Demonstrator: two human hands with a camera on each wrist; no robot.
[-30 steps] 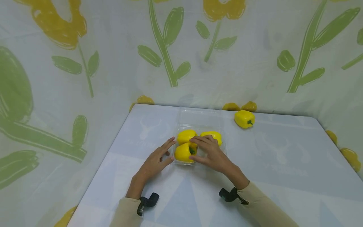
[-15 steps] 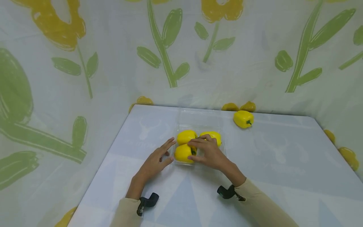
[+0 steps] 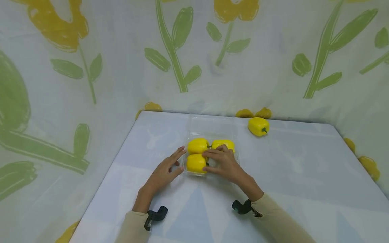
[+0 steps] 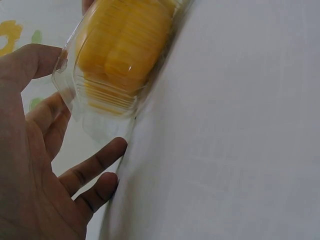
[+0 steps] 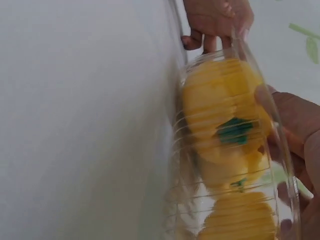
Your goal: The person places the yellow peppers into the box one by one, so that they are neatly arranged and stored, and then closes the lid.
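Three yellow bell peppers sit in a clear plastic clamshell box (image 3: 234,130), its lid laid back. My right hand (image 3: 226,165) reaches in over the right side. Its thumb and fingers hold the stem end of the front-left bell pepper (image 3: 195,163), partly covering it. Behind that lies the back-left bell pepper (image 3: 197,145); the back-right bell pepper (image 3: 223,144) is partly hidden by my right hand. My left hand (image 3: 162,172) stays at the box's left side, fingers extended. In the left wrist view, the left thumb (image 4: 45,57) touches the clear rim.
One more yellow bell pepper (image 3: 258,127) lies outside the box, near the back edge of the pale patterned table (image 3: 288,175). A flower-print cloth (image 3: 121,50) hangs behind and to the left. Each wrist carries a black camera mount (image 3: 158,214).
The front-left pepper has turned slightly under my right hand, its green stem now lower and facing right. My left hand keeps its place at the box. The head view has shifted slightly.
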